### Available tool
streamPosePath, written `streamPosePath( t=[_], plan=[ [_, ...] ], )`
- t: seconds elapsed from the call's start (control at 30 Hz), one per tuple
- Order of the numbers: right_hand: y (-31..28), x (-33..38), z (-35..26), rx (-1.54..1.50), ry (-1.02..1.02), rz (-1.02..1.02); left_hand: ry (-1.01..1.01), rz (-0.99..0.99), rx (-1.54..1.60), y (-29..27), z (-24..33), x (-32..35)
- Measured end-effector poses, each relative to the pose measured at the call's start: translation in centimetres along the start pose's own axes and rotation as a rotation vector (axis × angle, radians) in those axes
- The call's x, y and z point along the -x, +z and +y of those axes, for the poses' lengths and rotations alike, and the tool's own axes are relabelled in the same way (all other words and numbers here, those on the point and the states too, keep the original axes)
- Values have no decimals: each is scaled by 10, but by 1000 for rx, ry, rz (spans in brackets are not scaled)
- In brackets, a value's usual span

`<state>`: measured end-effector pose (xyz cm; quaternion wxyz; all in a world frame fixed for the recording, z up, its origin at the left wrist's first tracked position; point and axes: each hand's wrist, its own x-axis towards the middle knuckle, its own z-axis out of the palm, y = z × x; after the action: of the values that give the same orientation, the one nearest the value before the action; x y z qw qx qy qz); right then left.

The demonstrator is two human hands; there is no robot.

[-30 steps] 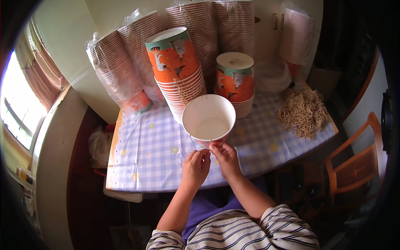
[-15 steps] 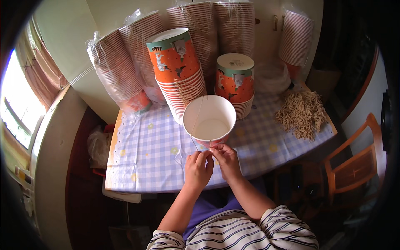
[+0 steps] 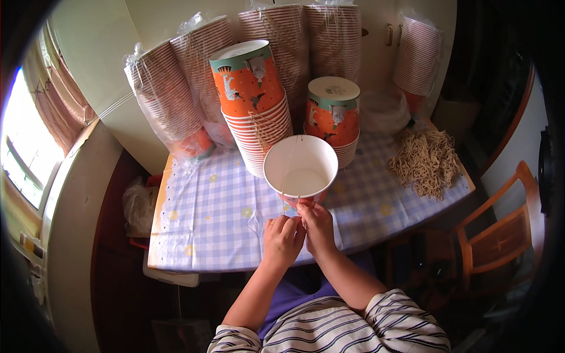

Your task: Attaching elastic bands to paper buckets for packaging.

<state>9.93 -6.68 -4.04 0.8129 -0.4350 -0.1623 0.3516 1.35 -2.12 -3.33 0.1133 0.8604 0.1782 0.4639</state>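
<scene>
One paper bucket sits open on the checked surface, thin cord across its mouth.
At its near rim the right hand pinches the cord; the left hand curls beside it, grip unclear. Upturned bucket stacks stand behind.

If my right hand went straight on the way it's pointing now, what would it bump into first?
Your right hand would most likely meet the open, white-lined cup first, at its near side; whether the two already touch is unclear from this view.
</scene>
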Motion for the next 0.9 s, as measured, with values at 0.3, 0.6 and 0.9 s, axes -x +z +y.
streamPosePath(
  t=[0.3,0.6,0.9],
  plan=[
    [14,-5,-2,-35,7,90,22,-41,-26,-6,-2,-3],
    [25,-1,-21,-93,70,108,76,-70,-23,-10,-3,-6],
    [-29,-17,-43,405,-161,-185,139,16,-24,-25,-6,-11]
  ],
)
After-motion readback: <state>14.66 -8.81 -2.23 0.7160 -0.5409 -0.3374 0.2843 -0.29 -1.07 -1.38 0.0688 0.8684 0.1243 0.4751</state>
